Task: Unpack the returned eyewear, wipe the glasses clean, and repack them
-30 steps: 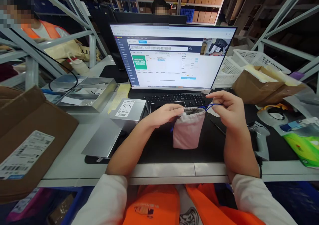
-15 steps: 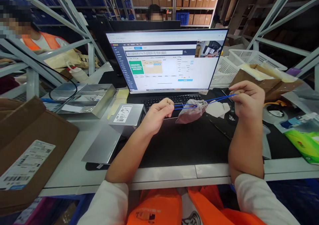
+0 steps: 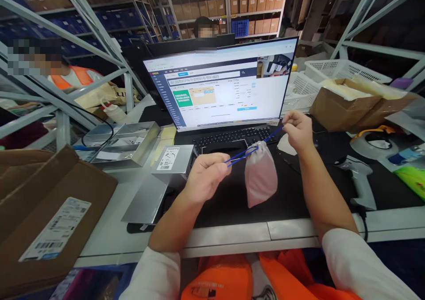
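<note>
A light grey-pink drawstring pouch (image 3: 261,176) hangs between my hands over the black desk mat, its neck gathered tight. Blue cords run out of the neck to both sides. My left hand (image 3: 210,176) is closed on the left loop of blue drawstring (image 3: 241,156). On the other side, my right hand (image 3: 298,131) pinches the right end of the cord, higher up and close to the monitor's lower corner. What the pouch holds is hidden.
Behind the pouch stand a keyboard (image 3: 232,136) and a monitor (image 3: 222,92). Left are a silver box (image 3: 174,160), an open metal tray (image 3: 146,145) and a brown carton (image 3: 49,216). Right lie a barcode scanner (image 3: 360,180), a tape roll (image 3: 373,147) and white baskets (image 3: 345,76).
The pouch has swung down from nearly level to hanging upright, and its neck is drawn tighter. My right hand has come inward to the left; the barcode scanner now shows fully.
</note>
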Motion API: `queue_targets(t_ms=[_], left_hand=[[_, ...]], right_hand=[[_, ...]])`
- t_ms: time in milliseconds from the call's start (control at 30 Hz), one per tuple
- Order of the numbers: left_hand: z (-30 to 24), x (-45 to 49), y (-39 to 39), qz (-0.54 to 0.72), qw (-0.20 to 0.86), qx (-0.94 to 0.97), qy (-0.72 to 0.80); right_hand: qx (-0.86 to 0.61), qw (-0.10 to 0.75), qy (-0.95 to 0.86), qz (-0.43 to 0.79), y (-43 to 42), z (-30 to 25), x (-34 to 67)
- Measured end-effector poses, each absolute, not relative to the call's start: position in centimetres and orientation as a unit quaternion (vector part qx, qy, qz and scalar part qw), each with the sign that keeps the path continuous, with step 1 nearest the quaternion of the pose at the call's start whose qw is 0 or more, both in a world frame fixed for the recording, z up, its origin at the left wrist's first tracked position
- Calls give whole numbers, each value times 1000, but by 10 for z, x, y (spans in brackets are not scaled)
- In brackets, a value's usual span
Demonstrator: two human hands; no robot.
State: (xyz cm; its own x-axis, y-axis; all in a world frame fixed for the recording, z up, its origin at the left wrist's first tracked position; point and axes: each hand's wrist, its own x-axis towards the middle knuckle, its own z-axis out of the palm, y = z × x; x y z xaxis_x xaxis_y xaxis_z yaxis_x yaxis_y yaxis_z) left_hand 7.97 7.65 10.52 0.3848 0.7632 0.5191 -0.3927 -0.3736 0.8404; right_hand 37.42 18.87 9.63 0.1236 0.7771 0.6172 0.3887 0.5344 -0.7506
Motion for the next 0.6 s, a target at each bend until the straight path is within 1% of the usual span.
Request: queue_targets(t_ms=[67, 167, 233, 300, 433, 467, 533, 600], left_hand=[[106, 79, 82, 511, 502, 675, 175], [111, 80, 85, 445, 419, 759, 225], [113, 83, 85, 406, 368, 791, 274], [114, 86, 85, 378, 332, 804, 319], [112, 88, 86, 366, 285, 818, 341], [111, 88, 85, 374, 264, 818, 348], [110, 88, 84, 394, 206, 816, 369], [109, 88, 82, 417, 140, 812, 384]], right_hand=[[-511, 486, -697, 130, 182, 101, 367], [-555, 311, -762, 118, 168, 108, 354], [-561, 229, -786, 125, 160, 109, 347], [-543, 184, -809, 130, 151, 107, 340], [-443, 174, -870, 130, 126, 103, 316], [-413, 163, -884, 145, 119, 103, 307], [-375, 111, -897, 205, 106, 103, 289], [-376, 65, -889, 255, 98, 102, 274]])
